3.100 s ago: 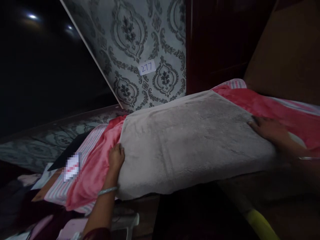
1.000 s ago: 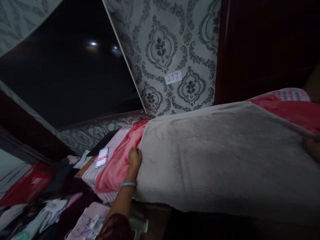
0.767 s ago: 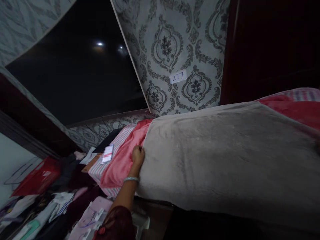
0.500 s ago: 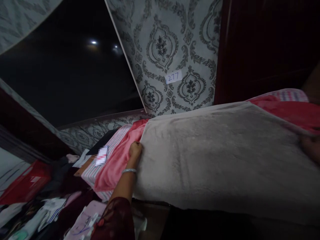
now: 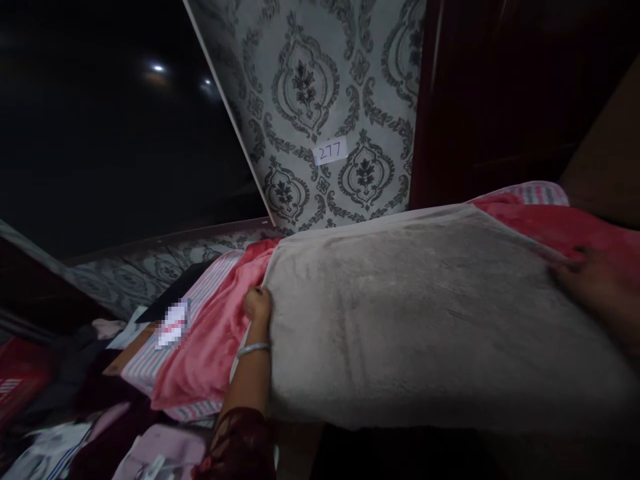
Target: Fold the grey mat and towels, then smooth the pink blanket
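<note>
A grey plush towel (image 5: 400,320) lies spread over a pink towel (image 5: 215,340), which shows past its left side and at the far right. Beneath both, a striped cloth cover (image 5: 143,357) shows at the left end. My left hand (image 5: 258,304), with a bangle on the wrist, is closed on the grey towel's left edge. At the right edge of the same towel is my right hand (image 5: 597,287), blurred, with its fingers closed at the border; part of its grip is hidden.
A large dark screen (image 5: 110,133) stands at the back left. Behind the towels are patterned wallpaper (image 5: 310,87) with a "277" label (image 5: 331,151) and a dark red panel (image 5: 480,107). Folded clothes (image 5: 55,443) and a red bag (image 5: 23,380) lie at lower left.
The view has shifted, so the scene sits further left. My right hand has come further into view along the grey towel's right edge. My left hand keeps its hold.
</note>
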Tool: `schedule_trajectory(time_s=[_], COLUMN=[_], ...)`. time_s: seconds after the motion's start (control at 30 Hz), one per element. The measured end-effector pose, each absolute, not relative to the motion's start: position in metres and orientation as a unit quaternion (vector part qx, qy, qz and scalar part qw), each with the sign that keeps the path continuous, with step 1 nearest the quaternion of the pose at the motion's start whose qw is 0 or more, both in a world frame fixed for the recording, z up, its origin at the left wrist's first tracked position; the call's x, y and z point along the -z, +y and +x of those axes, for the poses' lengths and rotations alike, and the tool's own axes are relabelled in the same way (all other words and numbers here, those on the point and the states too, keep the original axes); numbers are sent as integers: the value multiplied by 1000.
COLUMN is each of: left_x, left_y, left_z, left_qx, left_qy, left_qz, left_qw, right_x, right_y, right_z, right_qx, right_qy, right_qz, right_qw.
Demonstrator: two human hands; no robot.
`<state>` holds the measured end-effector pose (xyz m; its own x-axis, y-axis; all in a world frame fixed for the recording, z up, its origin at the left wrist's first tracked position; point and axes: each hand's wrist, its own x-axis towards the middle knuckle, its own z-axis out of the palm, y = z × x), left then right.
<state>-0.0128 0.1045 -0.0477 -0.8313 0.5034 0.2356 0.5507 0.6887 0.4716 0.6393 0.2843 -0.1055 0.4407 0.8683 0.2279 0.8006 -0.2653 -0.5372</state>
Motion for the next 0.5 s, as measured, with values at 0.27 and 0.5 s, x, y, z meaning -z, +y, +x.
schedule_trajectory(time_s=[0.27,0.5], left_x=[45,43], left_y=[108,113], left_z=[-17,-28], left_qx=[256,246], left_qy=[-920,-932], left_qz=[-295,-264], left_qw=[41,45], right_x=[72,89], right_y=[307,326], right_z=[616,625], right_qx=[-88,-88], right_qy=[-479,-363], right_qz=[-799,-826], right_qw=[353,422])
